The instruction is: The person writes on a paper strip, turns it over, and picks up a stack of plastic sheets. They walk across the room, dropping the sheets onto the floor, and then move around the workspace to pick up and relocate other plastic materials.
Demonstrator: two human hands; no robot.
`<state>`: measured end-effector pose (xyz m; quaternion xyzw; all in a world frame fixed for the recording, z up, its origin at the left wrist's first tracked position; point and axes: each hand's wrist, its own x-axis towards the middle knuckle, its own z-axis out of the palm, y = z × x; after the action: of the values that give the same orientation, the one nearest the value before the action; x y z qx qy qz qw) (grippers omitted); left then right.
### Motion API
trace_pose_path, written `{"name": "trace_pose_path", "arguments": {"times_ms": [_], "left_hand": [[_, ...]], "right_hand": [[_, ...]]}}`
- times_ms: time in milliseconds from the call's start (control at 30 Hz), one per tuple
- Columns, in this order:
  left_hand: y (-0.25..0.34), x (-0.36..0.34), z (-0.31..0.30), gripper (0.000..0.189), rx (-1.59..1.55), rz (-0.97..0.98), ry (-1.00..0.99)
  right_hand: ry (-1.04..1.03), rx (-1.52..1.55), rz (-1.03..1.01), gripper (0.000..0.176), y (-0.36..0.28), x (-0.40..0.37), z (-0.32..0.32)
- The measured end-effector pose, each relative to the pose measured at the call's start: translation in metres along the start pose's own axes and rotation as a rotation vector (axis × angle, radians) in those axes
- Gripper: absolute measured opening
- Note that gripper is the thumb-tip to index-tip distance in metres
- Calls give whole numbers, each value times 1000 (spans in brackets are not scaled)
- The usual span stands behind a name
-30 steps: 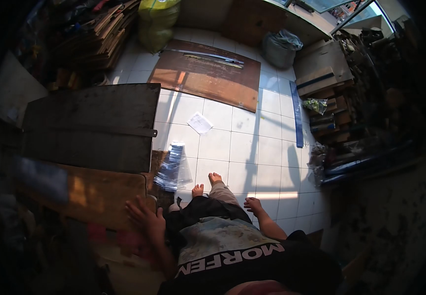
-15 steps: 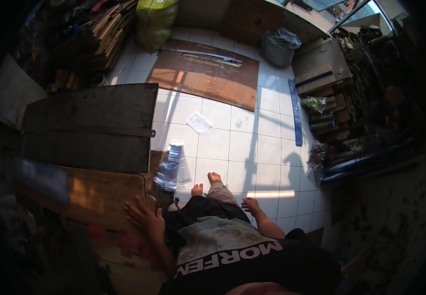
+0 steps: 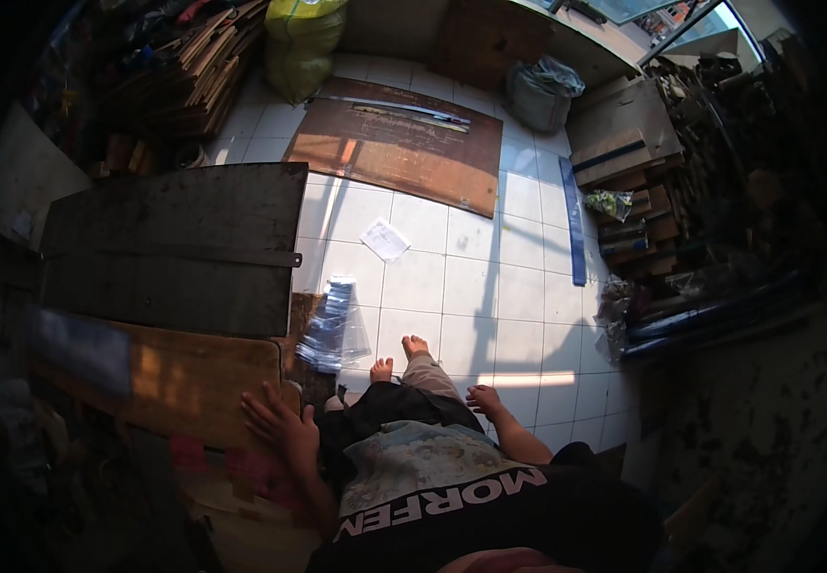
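sacks: a bulging yellow sack stands at the far wall, and a grey bag with a bunched mouth sits to its right. what either holds cannot be told.
plastic: a sheaf of clear sleeves lies fanned on the floor, just beside the board's corner.
counts: two hands, two bare feet, two brown boards, one dark panel, one paper, one blue strip.
left hand: fingers wide and flat, palm down on the near edge of the board, holding nothing.
right hand: fingers loosely spread and empty, by the knee. whether it touches the floor cannot be told.
board: flat brown wood sheet with a rounded corner and patches of sun, lying at the person's left under the left hand.
dark panel: rough, near black, rectangular, with a seam across it, lying along the board's far side.
far board: reddish brown, flat on the tiles, with thin long strips along its far edge.
paper: small white sheet, tilted, between the far board and the sleeves.
blue strip: long, narrow, flat on the floor at the right.
floor: glossy white square tiles.
planks: a heap of wood offcuts at the far left.
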<state>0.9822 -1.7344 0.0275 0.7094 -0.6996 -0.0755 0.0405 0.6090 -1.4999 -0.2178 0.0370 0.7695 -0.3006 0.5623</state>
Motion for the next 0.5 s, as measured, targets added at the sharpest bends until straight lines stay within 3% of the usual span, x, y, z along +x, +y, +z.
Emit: {"name": "trace_pose_path", "arguments": {"times_ms": [500], "left_hand": [[6, 1, -5, 93, -38, -8, -34]], "right_hand": [[-4, -20, -13, 32, -20, -2, 10]]}}
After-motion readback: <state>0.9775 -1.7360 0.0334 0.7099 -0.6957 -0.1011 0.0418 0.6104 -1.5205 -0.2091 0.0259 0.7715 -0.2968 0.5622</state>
